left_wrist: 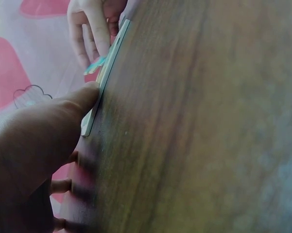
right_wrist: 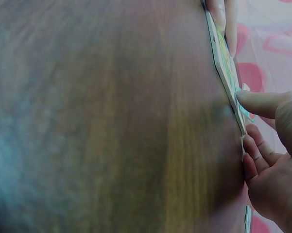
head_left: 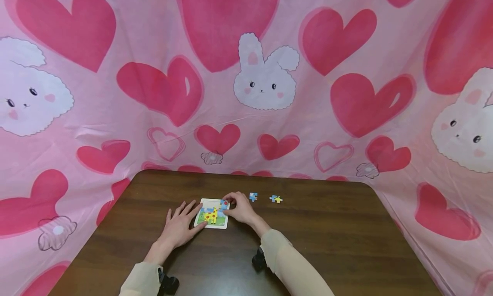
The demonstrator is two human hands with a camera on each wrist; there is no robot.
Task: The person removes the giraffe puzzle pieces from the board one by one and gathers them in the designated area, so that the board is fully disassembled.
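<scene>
A small white-framed jigsaw puzzle (head_left: 215, 227) lies on the table, showing a giraffe (head_left: 211, 216) on green with blue sky. Pale backing shows at its upper left. My left hand (head_left: 178, 228) spreads its fingers beside the frame, the thumb (left_wrist: 90, 94) resting on the near left part and a fingertip at the upper left edge. At the upper right corner, my right hand (head_left: 242, 208) pinches a blue puzzle piece with a red spot (head_left: 224, 203). In the left wrist view this piece (left_wrist: 96, 64) tilts over the board, partly hidden by the fingers.
Two loose puzzle pieces lie right of the board: a blue one (head_left: 253, 196) close to the right hand and a blue-and-yellow one (head_left: 276, 199) farther right. The brown wooden table (head_left: 327, 236) meets a pink curtain (head_left: 269, 129) with hearts and rabbits at its back edge.
</scene>
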